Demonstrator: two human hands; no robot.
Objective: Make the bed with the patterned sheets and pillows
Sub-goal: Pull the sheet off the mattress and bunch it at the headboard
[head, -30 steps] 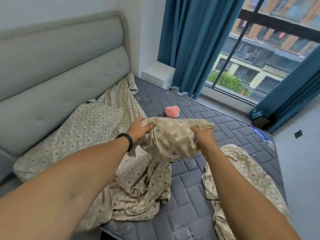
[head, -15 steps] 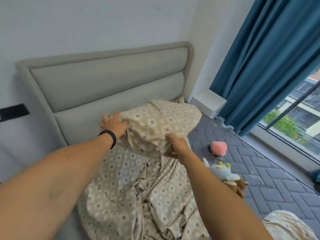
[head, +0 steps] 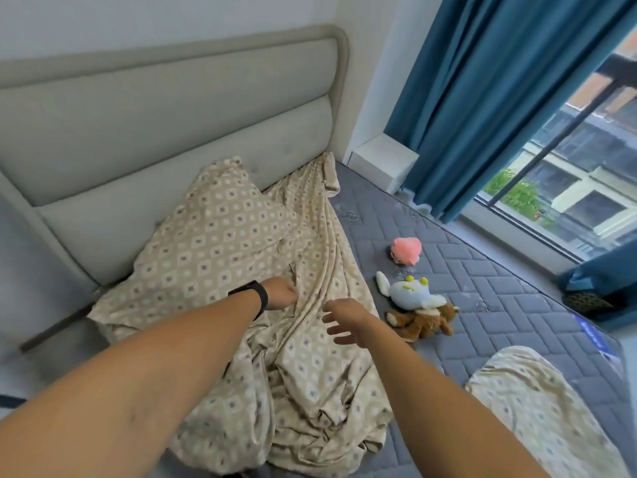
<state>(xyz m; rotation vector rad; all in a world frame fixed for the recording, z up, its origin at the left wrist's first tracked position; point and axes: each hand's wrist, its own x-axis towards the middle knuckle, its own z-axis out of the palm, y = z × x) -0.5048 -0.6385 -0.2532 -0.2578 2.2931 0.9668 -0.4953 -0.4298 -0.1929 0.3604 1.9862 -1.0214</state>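
Sheet [head: 310, 367] runs top-to-bottom at frame centre; left hand [head: 281, 293] (nearer) pinches its fold, right hand [head: 344, 319] hovers open.

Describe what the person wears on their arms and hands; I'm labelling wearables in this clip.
Both forearms are bare, with no sleeves in view. The left hand has a black band around its wrist, like a fitness tracker. The right hand shows no band, ring or glove.
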